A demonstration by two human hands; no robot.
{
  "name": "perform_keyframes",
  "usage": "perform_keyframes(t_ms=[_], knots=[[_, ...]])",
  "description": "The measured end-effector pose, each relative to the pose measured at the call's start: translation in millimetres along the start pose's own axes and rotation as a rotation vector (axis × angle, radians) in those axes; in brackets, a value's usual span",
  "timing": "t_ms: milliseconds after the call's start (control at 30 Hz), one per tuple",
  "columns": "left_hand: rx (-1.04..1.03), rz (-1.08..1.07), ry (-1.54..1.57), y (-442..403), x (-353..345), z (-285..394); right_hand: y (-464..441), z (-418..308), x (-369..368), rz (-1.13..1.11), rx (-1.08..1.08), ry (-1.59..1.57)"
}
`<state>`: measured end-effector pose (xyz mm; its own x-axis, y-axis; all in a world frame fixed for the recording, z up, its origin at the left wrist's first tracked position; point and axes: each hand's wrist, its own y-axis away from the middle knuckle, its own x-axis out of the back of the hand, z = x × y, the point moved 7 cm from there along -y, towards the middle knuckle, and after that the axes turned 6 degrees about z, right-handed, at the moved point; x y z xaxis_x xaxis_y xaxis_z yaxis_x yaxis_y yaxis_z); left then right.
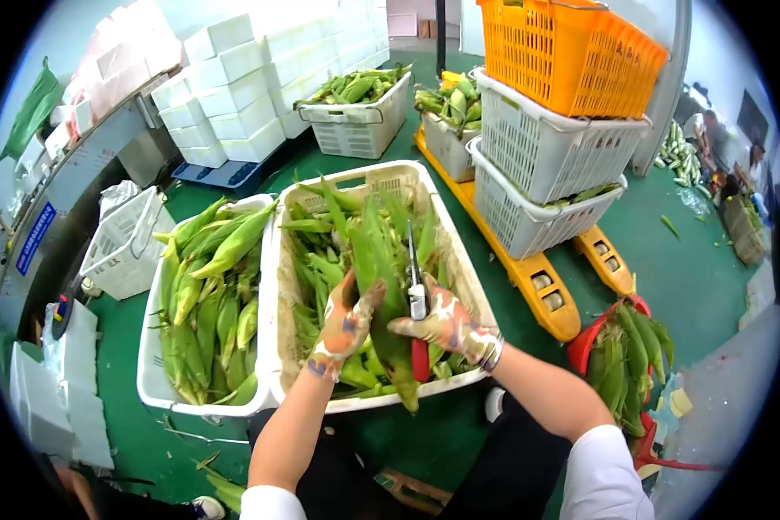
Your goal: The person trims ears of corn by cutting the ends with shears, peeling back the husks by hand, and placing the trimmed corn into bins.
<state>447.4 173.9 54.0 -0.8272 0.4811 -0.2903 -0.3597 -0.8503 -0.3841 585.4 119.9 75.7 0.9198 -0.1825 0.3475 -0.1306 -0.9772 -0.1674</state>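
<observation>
My left hand [348, 319], in a patterned glove, is wrapped round the left side of a large green ear of corn [380, 286]. The ear stands roughly upright over a white crate [471, 282] full of husks and leaves, its narrow end pointing toward me. In my gloved right hand [446, 325] is a pruning tool [418, 303] with a red handle, its blades pointing away from me beside the corn. The right thumb lies across the tool near the ear. To the left, another white crate [152, 347] holds several unpeeled ears.
White foam boxes [234, 87] stand stacked behind on the left. Stacked white crates [555, 152] under an orange crate [572, 56] rest on a yellow pallet jack [516, 273]. A red container [585, 342] with corn is at right. People [754, 165] are at far right.
</observation>
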Motion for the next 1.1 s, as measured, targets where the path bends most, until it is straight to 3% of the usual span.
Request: perform_keyframes(t_ms=[67,133,167,200,267,300,400,533,600,633,667,800,867,967,1000,1067,1100], knots=[[-0.054,-0.072,0.230,-8,7,-8,-1,-11,11,0.068,-0.055,0.062],[0.138,0.128,0.187,-11,18,-13,-6,-27,30,0.300,0.129,0.164],[-0.031,0.000,0.250,-8,14,-7,-10,-33,32,0.339,0.211,0.097],[0.031,0.050,0.214,-6,4,8,-14,-38,35,0.387,0.294,0.035],[0.004,-0.026,-0.229,-11,-14,25,-14,-68,37,0.316,0.294,-0.027],[-0.081,-0.023,-0.295,-11,-12,23,-14,-75,38,0.327,0.360,0.034],[-0.030,0.009,-0.242,-10,-11,15,-17,-68,30,0.265,0.317,-0.090],[-0.088,-0.139,-0.495,-7,-14,14,-14,-85,27,0.274,0.437,-0.105],[-0.072,-0.216,-0.596,-2,-17,12,-15,-81,23,0.261,0.531,0.216],[-0.179,-0.136,-0.799,4,-14,21,-16,-70,21,0.293,0.496,0.354],[-0.328,-0.111,-0.834,4,-12,25,-17,-65,17,0.283,0.548,0.382],[-0.331,-0.167,-0.808,5,3,22,-10,-55,1,0.212,0.566,0.520],[-0.318,-0.179,-0.879,6,5,20,-14,-35,-6,0.103,0.439,0.505],[-0.009,-0.205,-0.908,-3,-7,27,-13,-15,-12,0.068,0.410,0.444],[-0.008,-0.204,-0.904,-1,-12,29,-11,-17,-12,0.139,0.507,0.492],[-0.108,-0.113,-0.889,2,-15,39,-8,-27,-15,0.217,0.600,0.545],[-0.225,-0.096,-0.827,0,-14,36,-13,-30,-13,0.228,0.420,0.526]])
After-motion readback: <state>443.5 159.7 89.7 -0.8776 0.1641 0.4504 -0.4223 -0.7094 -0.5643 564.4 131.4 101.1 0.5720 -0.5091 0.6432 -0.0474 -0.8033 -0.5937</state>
